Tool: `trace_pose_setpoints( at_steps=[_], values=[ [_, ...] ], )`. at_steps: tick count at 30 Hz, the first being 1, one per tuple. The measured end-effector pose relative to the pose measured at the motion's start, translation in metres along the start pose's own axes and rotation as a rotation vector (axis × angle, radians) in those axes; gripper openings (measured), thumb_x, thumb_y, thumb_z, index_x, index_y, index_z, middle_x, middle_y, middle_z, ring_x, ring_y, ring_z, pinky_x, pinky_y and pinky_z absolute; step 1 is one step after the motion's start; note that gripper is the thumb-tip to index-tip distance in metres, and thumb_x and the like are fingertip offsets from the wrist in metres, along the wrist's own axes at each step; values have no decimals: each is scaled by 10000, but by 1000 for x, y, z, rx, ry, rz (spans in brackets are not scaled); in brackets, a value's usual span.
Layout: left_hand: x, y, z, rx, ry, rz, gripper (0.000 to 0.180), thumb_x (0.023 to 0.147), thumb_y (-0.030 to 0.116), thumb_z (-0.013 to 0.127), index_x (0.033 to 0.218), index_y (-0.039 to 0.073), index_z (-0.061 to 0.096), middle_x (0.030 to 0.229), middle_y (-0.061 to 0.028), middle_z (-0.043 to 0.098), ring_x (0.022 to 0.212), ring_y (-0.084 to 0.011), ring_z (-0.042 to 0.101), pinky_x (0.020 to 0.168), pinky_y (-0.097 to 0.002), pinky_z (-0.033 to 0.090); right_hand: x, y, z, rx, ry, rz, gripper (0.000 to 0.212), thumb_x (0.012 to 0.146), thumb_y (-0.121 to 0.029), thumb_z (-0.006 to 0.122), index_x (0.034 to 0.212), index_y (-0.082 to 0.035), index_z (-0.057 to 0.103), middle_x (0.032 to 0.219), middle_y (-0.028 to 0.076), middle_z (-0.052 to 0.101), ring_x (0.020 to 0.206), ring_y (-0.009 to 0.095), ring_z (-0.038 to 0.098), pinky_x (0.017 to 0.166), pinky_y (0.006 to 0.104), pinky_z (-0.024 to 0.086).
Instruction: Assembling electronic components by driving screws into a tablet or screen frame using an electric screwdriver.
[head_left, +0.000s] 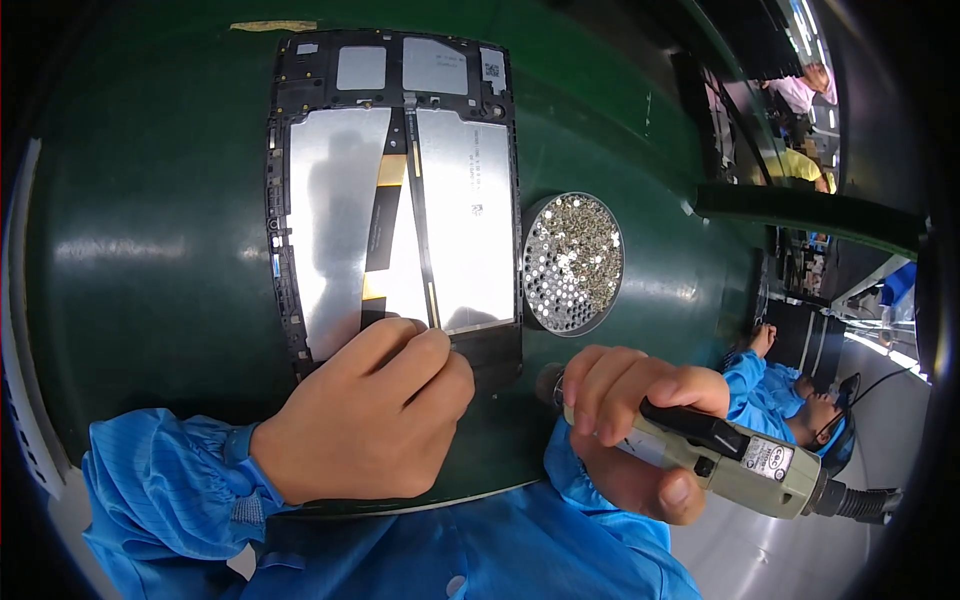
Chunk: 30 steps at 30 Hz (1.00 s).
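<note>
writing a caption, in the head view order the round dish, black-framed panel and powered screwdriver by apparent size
1. Black-framed panel
2. Powered screwdriver, partly hidden by the right hand; looks longer than the dish, though it seems nearer the camera
3. Round dish

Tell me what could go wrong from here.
The right hand grips the green power driver near the dish of screws; a bump might scatter them onto the open device. The left hand sits at the lower end of the thin black strip; careless pressure could strain it.
</note>
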<state>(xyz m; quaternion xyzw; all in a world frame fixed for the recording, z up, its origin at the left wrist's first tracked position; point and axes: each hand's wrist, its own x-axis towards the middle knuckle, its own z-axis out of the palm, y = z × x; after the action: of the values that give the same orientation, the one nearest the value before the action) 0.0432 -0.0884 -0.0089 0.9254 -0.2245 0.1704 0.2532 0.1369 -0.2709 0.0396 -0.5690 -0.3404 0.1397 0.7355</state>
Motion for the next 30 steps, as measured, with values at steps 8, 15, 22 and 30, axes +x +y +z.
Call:
trace_pose_setpoints(
  at_steps=[8, 15, 22, 30],
  values=[
    [4, 1, 6, 12, -4, -1, 154, 758, 129, 761, 847, 6, 732, 891, -97, 645, 923, -244, 591, 800, -375, 507, 1, 1, -6, -17, 6, -17, 513, 795, -371, 621, 1131, -4, 495, 691, 105, 569, 573, 215, 524, 565, 384, 421],
    [11, 5, 10, -17, -15, -63, 166, 755, 123, 756, 869, 6, 723, 894, -99, 630, 928, -244, 585, 802, -380, 498, 1, 2, -11, -20, 2, -20, 512, 787, -370, 633, 1118, 0, 507, 697, 109, 575, 580, 222, 534, 570, 386, 424],
    [26, 8, 19, -48, -25, -114, 208, 737, 123, 756, 891, -9, 710, 918, -104, 612, 937, -257, 570, 815, -389, 479, -2, 2, -14, -2, 15, -16, 541, 781, -368, 639, 1156, -1, 508, 710, 108, 581, 597, 218, 536, 590, 388, 428],
    [27, 6, 11, -69, -104, -37, 156, 724, 116, 762, 804, -9, 714, 907, -101, 607, 957, -267, 557, 822, -383, 471, -3, 2, -14, 17, 31, -20, 559, 781, -364, 638, 1182, 0, 501, 710, 103, 583, 597, 214, 536, 594, 385, 427]
  ],
)
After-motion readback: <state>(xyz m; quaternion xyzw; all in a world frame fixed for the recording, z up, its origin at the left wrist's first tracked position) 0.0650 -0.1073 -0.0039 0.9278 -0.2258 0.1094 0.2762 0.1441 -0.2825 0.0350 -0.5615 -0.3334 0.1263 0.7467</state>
